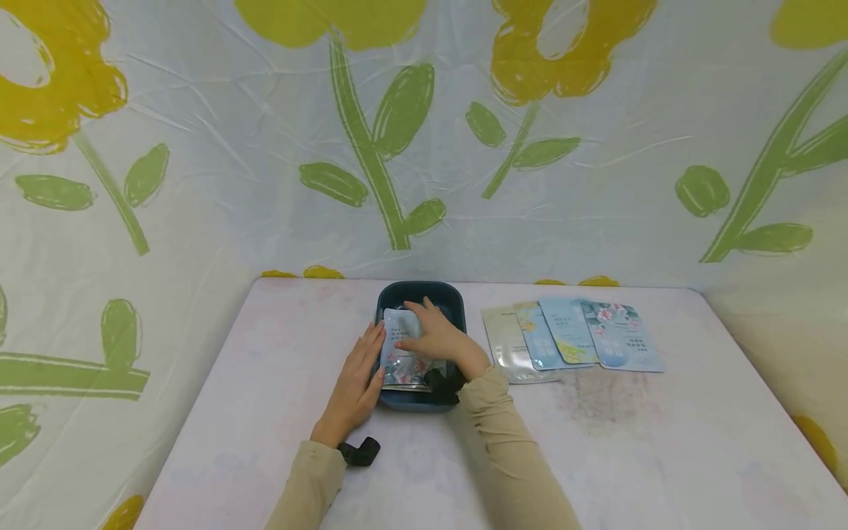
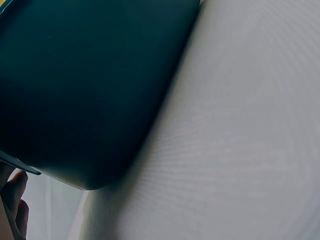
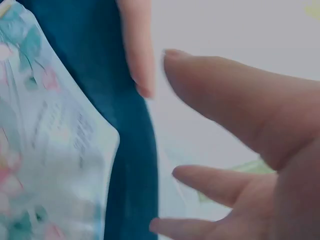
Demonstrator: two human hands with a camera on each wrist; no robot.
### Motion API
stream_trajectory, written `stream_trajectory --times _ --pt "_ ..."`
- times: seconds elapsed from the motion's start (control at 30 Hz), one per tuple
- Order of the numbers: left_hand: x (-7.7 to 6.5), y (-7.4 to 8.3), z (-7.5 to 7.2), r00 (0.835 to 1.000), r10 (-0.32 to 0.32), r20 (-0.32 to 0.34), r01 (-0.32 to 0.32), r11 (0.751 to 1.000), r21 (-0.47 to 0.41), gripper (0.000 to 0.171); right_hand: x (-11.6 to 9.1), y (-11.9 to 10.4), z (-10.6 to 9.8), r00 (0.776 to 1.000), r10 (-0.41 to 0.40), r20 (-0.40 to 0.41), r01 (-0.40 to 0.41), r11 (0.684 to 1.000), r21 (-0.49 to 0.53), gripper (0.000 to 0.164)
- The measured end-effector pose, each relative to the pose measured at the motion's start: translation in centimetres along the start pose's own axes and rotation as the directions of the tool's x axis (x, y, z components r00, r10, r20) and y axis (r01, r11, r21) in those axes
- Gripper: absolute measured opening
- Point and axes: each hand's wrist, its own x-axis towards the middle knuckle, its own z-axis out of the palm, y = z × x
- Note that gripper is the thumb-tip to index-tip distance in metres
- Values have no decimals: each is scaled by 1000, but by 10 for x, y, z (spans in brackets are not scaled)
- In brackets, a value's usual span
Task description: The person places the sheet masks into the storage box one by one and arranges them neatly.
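Note:
A dark teal bin [image 1: 412,403] stands toward the back of the table. Inside lies a shiny pale blue floral sachet [image 1: 400,361], with edges of other packets showing beneath it. My left hand [image 1: 358,379] lies along the bin's left side, fingers straight at the rim. My right hand [image 1: 437,335] is over the bin, thumb and fingers spread, pinching nothing. In the right wrist view the floral sachet [image 3: 60,150] lies apart from the right thumb [image 3: 225,95]. The left wrist view is mostly the bin's outer wall [image 2: 100,100], with some fingers [image 2: 14,197] at its lower left.
Right of the bin, several flat sachets overlap in a row: a silver one [image 1: 520,357], blue ones with yellow [image 1: 568,331], and a floral one [image 1: 623,338]. Black wrist mounts [image 1: 361,452] sit on both wrists. A flower-printed cloth [image 1: 265,184] hangs behind the table.

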Motion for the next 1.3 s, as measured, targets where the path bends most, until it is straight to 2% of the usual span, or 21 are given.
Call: stream_trajectory --times 0.1,0.2,0.3,0.37,0.43,0.5,0.67,0.77,0.87,0.93,1.03,1.1,1.13,1.2,1.3 --pt "0 0 0 1000 -5 -7 5 1000 2 62 -5 6 -13 993 -80 -85 83 996 38 73" --pt "-1 0 0 1000 -13 -6 13 1000 12 62 -10 17 -24 970 -132 -206 151 985 78 64" --pt "-2 1 1 1000 -21 0 21 999 24 62 -17 30 -36 931 -137 -338 192 972 133 53" --pt "-2 1 1 1000 -27 3 27 999 27 62 -20 42 -43 894 -125 -429 212 964 162 46" --pt "-3 1 0 999 -34 4 34 999 25 62 -25 53 -50 851 -110 -513 226 959 170 40" --pt "-3 2 0 999 -41 6 41 999 17 62 -31 67 -57 798 -95 -596 240 956 169 35" --pt "-2 3 0 999 -42 6 42 999 -1 61 -49 105 -75 653 -61 -755 269 950 156 26" --pt "-2 2 1 999 -44 7 44 999 -8 61 -60 130 -82 565 -17 -825 272 948 166 24" --pt "-1 2 1 999 -50 10 50 999 -10 61 -73 158 -86 480 72 -875 238 949 208 23" --pt "-1 1 2 999 -50 8 50 999 -9 61 -82 175 -88 423 151 -893 172 955 243 24" --pt "-1 0 2 999 -45 1 45 999 -16 60 -96 199 -92 327 260 -909 132 940 316 24" --pt "-1 -1 3 999 -40 -2 40 999 -21 60 -104 212 -95 273 333 -903 104 923 372 24" --pt "-1 -2 4 999 -40 -2 40 999 -21 60 -108 217 -97 248 368 -896 108 909 404 24" --pt "-1 -2 4 999 -41 -6 41 999 -26 60 -114 225 -99 212 439 -873 96 880 466 24" --pt "-2 -3 4 999 -50 -5 50 999 -20 60 -121 236 -100 187 509 -840 79 845 529 28"
